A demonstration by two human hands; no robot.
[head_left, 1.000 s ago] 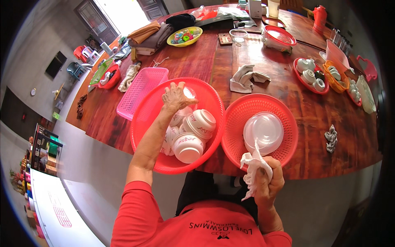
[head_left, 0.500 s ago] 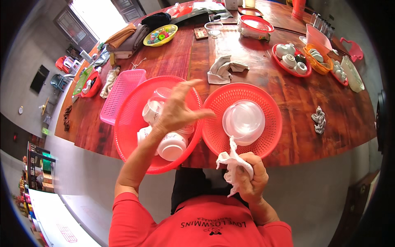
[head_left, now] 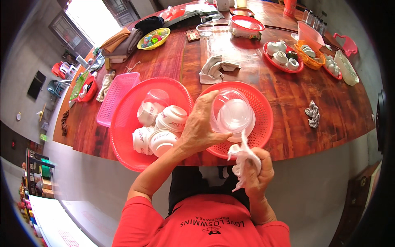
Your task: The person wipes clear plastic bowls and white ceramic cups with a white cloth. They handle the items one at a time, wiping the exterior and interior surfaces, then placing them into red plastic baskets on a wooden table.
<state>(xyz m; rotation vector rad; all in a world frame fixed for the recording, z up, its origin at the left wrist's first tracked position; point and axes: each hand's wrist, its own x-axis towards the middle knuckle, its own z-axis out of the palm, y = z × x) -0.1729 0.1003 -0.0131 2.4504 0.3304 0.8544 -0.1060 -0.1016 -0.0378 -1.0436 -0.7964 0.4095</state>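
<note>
Head view: the left hand (head_left: 200,125) is spread around the side of a clear bowl (head_left: 233,110), over the colander (head_left: 264,117) ahead; whether it is gripped cannot be told. Nearby, a cloth (head_left: 242,161) is clamped in the right hand (head_left: 260,173). White bowls (head_left: 169,119) are nested left of the left hand.

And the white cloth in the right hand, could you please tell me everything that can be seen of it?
The cloth is white and looks like thin, soft fabric with an uneven edge. It is crumpled and bunched in the grip of the right hand. One narrow end points up; another part hangs down on the hand's left side. It is at the near side of the smaller red basket; whether they touch cannot be told.
</note>
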